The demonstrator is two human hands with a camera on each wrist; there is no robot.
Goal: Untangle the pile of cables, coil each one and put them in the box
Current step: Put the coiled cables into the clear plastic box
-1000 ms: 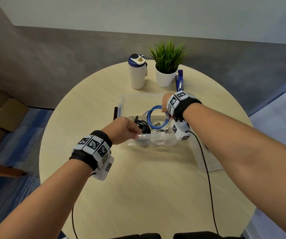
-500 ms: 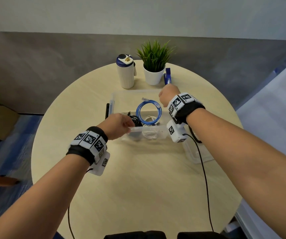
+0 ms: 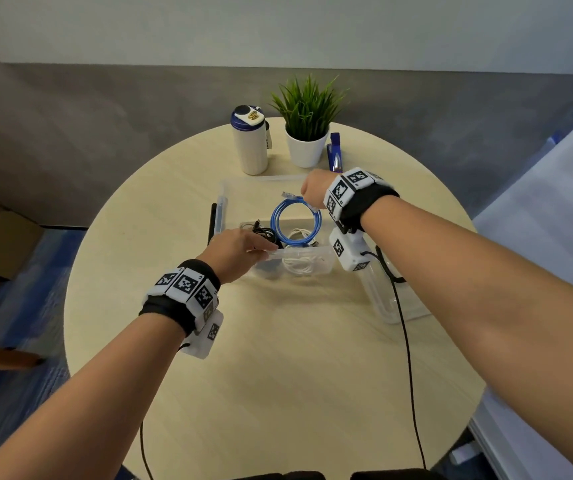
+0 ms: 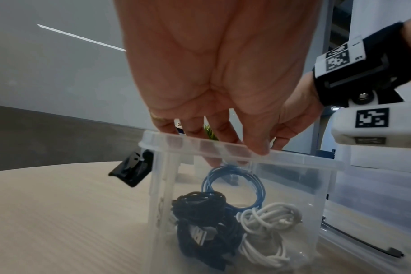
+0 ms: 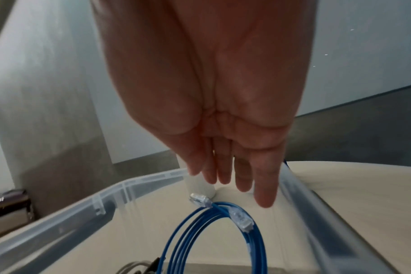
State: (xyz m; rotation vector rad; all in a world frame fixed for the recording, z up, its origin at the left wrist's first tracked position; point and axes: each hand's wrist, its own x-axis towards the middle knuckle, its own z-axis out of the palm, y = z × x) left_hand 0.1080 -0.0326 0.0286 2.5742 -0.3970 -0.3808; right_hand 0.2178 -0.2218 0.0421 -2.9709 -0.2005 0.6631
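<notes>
A clear plastic box (image 3: 224, 202) stands in the middle of the round table. Inside it a coiled blue cable (image 3: 273, 221) leans upright, with a black cable bundle (image 3: 264, 233) to its left and a white cable bundle (image 3: 300, 265) in front. My left hand (image 3: 240, 252) grips the near rim (image 4: 305, 159), thumb outside and fingers inside. My right hand (image 3: 312, 192) hovers over the far right corner of the box. In the right wrist view its fingers (image 5: 263, 194) are straight and hold nothing, just above the blue cable (image 5: 183, 241).
At the table's far edge are a white tumbler (image 3: 250, 143), a potted plant (image 3: 307, 133) and a blue stapler (image 3: 334, 154). The clear box lid (image 3: 392, 306) lies to the right of the box. A black clip (image 3: 213, 223) hangs on its left side.
My right hand let go of the blue coil and moved away to the box's far right corner. The coil now stands in the box. My left hand keeps its grip on the rim.
</notes>
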